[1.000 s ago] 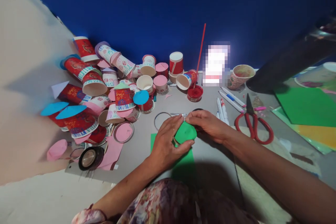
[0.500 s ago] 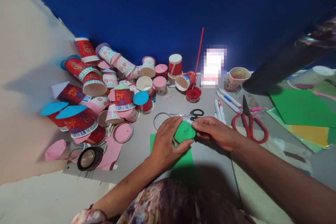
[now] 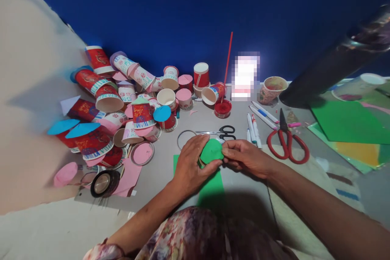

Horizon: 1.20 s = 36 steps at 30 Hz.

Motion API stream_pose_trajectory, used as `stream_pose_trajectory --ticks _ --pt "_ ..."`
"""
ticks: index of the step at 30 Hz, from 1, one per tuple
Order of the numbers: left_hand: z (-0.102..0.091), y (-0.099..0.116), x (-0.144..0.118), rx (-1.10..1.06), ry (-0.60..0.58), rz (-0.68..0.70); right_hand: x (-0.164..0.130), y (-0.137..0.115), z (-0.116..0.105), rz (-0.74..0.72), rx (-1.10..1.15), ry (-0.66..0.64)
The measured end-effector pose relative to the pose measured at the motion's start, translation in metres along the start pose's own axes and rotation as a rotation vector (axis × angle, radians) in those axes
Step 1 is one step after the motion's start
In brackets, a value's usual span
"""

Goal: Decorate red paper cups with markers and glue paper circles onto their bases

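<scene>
My left hand (image 3: 191, 158) is wrapped round a small paper cup, its side mostly covered by my fingers and palm. On top of the cup lies a round green paper cap (image 3: 211, 151). The thumb and fingers of my right hand (image 3: 240, 155) pinch the right edge of that cap. Beneath my hands a sheet of green paper (image 3: 213, 191) lies on the grey board. Just beyond my fingers are small black-handled scissors (image 3: 227, 131) and a thin metal ring (image 3: 183, 137).
A heap of decorated paper cups (image 3: 111, 97) fills the left. Behind are a red paint pot (image 3: 222, 109) with a stick upright in it, and a patterned cup (image 3: 272, 90). Markers (image 3: 253, 128), red-handled scissors (image 3: 288, 142) and green sheets (image 3: 350, 120) lie right.
My right fingers have shifted slightly down along the cap's edge, and the green cap is turned a little. My left hand keeps its hold. The whole view has moved slightly.
</scene>
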State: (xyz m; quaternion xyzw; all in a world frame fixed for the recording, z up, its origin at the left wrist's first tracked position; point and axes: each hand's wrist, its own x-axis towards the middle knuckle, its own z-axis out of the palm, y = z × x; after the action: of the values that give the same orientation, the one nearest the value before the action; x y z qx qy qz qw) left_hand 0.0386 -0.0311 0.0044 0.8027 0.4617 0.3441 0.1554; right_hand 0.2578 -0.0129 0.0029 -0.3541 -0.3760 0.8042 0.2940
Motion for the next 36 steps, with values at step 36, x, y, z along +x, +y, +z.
stream_pose_trajectory --ticks 36 --pt "-0.011 -0.005 -0.014 -0.134 -0.029 -0.068 -0.007 0.012 0.013 -0.949 -1.408 0.454"
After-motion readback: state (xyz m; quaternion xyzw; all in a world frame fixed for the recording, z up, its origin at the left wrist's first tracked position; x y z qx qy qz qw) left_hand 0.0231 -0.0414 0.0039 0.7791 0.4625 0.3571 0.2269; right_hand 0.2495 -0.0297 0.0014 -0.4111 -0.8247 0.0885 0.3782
